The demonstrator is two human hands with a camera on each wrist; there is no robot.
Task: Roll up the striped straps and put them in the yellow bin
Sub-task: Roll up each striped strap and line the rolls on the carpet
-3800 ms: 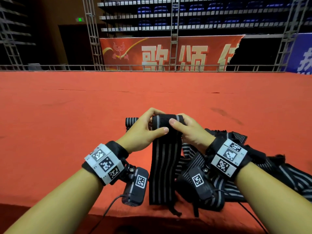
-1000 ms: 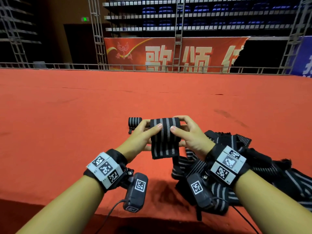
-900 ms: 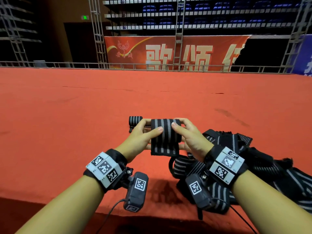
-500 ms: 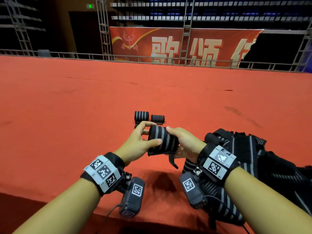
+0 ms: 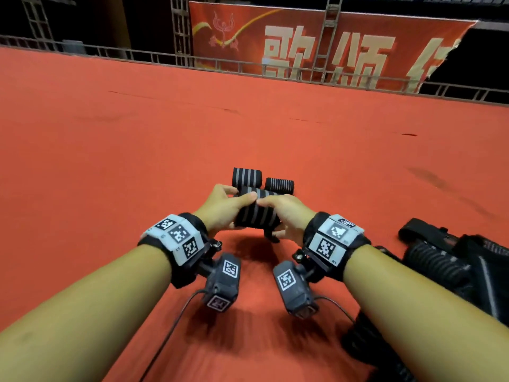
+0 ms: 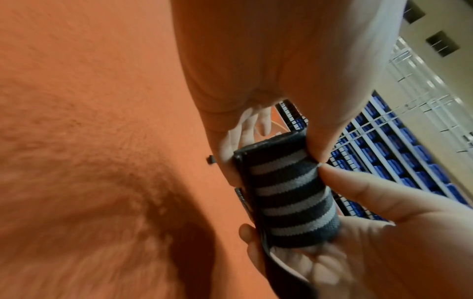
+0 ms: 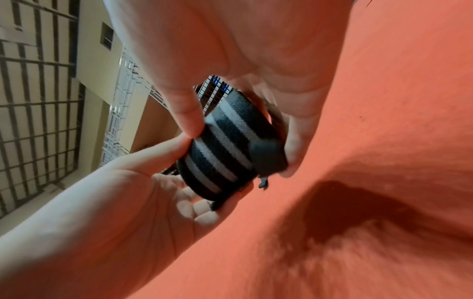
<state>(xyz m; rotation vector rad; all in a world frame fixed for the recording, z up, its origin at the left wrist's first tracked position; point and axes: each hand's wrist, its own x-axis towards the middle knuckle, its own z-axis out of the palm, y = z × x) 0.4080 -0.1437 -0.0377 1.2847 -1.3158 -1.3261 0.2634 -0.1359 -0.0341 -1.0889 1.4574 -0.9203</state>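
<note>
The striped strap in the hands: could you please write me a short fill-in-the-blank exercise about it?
1. The striped strap is held by ____ hands.
2. Beyond it, ____ finished rolls lie on the carpet.
3. The carpet is ____ in colour.
4. The unrolled straps lie on the person's ____ side.

Missing words: both; two; red; right

- An indoor sports hall or arena set up for an event.
- A wide red carpet [image 5: 137, 133] covers a raised stage-like floor.
- At 12 o'clock a red banner [image 5: 316, 42] with large pale Chinese characters hangs behind a low metal railing [image 5: 124, 55].
- Metal scaffold towers [image 5: 180, 28] stand at 11 o'clock.
- Rows of blue seats [image 6: 384, 161] on tiered stands show in the left wrist view.
</note>
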